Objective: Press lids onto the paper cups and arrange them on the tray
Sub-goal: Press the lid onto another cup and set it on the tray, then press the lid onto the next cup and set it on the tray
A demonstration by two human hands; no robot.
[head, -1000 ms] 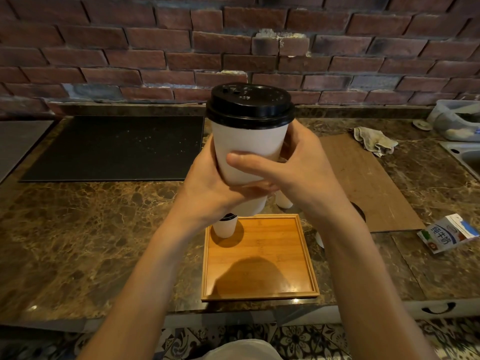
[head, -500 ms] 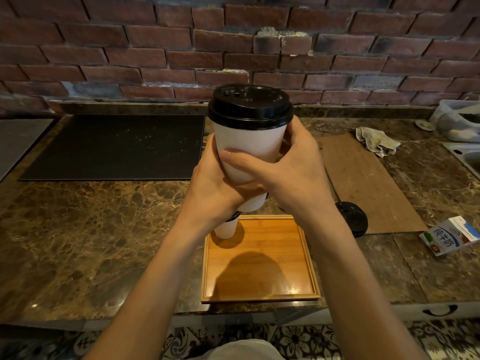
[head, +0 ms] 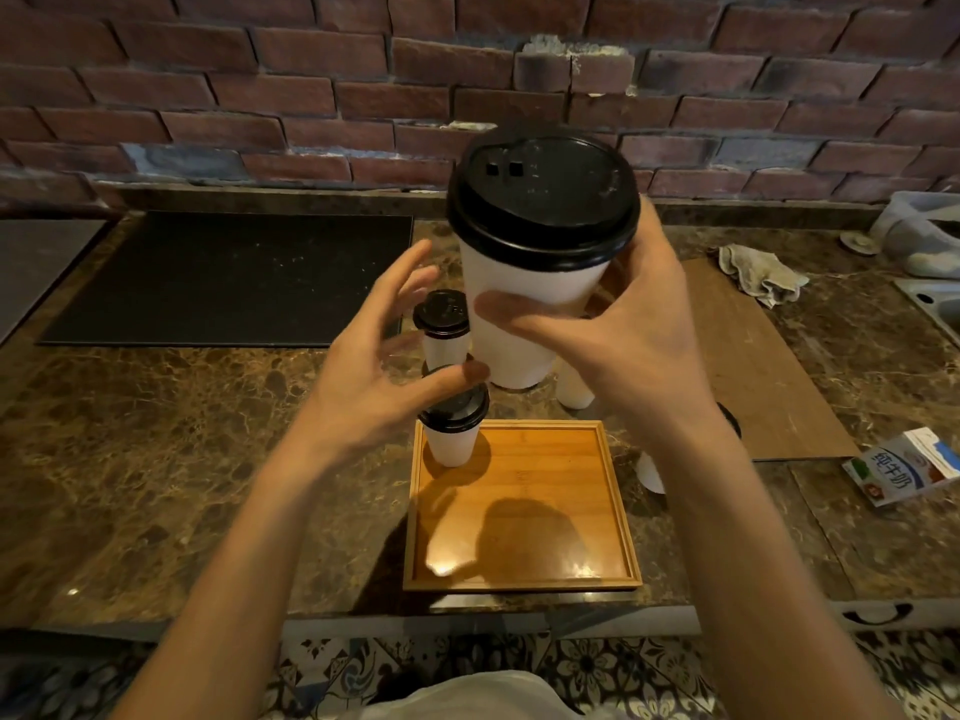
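Observation:
My right hand [head: 618, 335] grips a white paper cup [head: 524, 298] with a black lid [head: 543, 200] pressed on, held tilted in the air above the counter. My left hand [head: 379, 371] hovers just left of the cup, fingers spread, off the cup. Below sits a square wooden tray [head: 524, 511] with one lidded cup [head: 453, 428] in its far left corner. Another lidded cup [head: 444, 327] stands on the counter behind the tray. An unlidded cup [head: 574, 389] stands behind the tray's right side, partly hidden by my right hand. A white cup's edge [head: 652, 472] and a black lid [head: 730, 420] peek past my right wrist.
A brown board [head: 758, 366] lies right of the tray, with a crumpled rag [head: 761, 272] behind it. A milk carton [head: 904, 467] lies at the right. A black cooktop [head: 228, 278] fills the back left. A sink [head: 935, 304] is at the far right; a brick wall [head: 311, 96] runs behind.
My left hand has let go of the held cup and opened. The cup now tilts toward me in my right hand alone, its lid top showing.

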